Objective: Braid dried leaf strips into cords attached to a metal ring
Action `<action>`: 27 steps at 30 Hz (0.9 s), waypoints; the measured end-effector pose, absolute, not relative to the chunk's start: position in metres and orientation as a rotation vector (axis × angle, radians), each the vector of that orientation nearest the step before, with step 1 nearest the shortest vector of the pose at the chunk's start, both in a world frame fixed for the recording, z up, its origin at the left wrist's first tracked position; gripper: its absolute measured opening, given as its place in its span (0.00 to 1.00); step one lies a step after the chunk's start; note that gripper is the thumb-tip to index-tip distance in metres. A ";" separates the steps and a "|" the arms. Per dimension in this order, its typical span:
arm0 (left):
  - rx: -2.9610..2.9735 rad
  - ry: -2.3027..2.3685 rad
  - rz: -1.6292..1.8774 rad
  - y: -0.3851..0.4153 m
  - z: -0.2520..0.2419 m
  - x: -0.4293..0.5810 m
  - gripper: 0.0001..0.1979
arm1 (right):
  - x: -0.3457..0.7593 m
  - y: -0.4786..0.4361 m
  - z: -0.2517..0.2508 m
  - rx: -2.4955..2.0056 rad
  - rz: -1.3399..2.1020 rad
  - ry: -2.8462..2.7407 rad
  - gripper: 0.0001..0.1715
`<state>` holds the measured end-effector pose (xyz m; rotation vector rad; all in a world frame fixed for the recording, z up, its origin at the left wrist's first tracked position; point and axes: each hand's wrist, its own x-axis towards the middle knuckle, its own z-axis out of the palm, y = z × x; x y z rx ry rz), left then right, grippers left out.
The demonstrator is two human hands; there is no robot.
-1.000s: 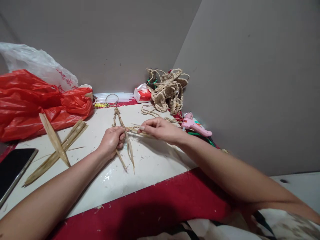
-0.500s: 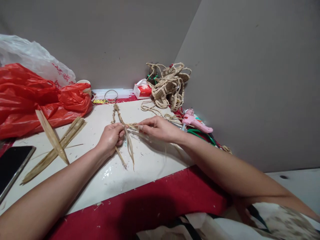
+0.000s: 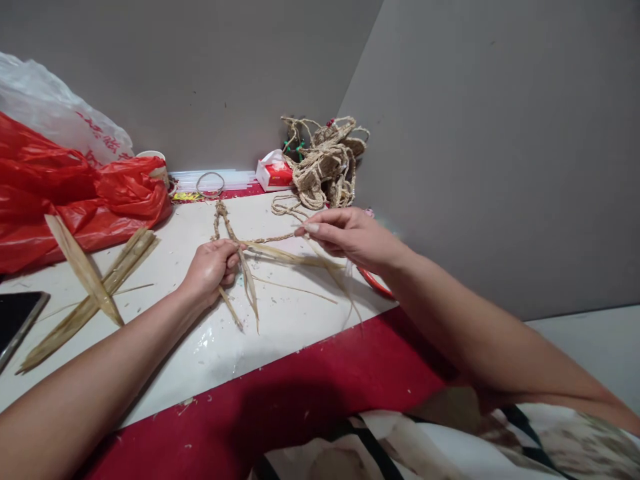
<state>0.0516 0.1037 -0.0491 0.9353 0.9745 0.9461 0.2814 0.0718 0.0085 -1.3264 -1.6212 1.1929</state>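
My left hand (image 3: 213,267) is closed in a pinch on a braided piece of dried plant fibre (image 3: 227,221), whose knotted end points to the back. From that pinch a thin twisted cord (image 3: 267,239) stretches right, and my right hand (image 3: 353,233) pinches its far end between thumb and fingertips. A flat pale strip (image 3: 295,257) fans out below the cord. One dried leaf strip (image 3: 249,283) hangs down beside my left fingers. Thin loose strands (image 3: 345,290) trail under my right hand.
Crossed dried leaves (image 3: 100,290) and a phone (image 3: 17,327) lie on the left of the white board (image 3: 175,373). Behind are a red plastic bag (image 3: 75,193), a tissue packet (image 3: 275,175), clear sticks (image 3: 235,179) and a heap of braided cord (image 3: 325,167). Grey walls (image 3: 450,167) enclose the corner.
My right hand has moved right and slightly up, away from my left, drawing the twisted cord out between them. My left hand keeps its pinch. The view has shifted a little right.
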 end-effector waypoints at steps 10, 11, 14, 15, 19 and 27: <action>0.939 0.978 0.939 0.103 -0.046 0.052 0.02 | 0.303 0.012 -0.020 -1.810 0.678 -2.363 0.07; 0.939 0.978 0.941 0.102 -0.045 0.052 0.02 | 0.303 0.008 -0.020 -1.824 0.705 -2.342 0.08; 0.942 0.977 0.942 0.103 -0.046 0.052 0.03 | 0.303 0.004 -0.006 -1.723 1.125 -2.192 0.11; 0.945 0.977 0.941 0.103 -0.047 0.052 0.03 | 0.303 0.004 0.002 -1.657 1.265 -2.127 0.12; 0.955 0.977 0.948 0.103 -0.049 0.051 0.04 | 0.286 0.010 0.025 -1.469 1.429 -2.103 0.17; 0.945 0.983 0.945 0.102 -0.049 0.052 0.02 | 0.259 0.033 0.016 -1.180 1.331 -2.357 0.20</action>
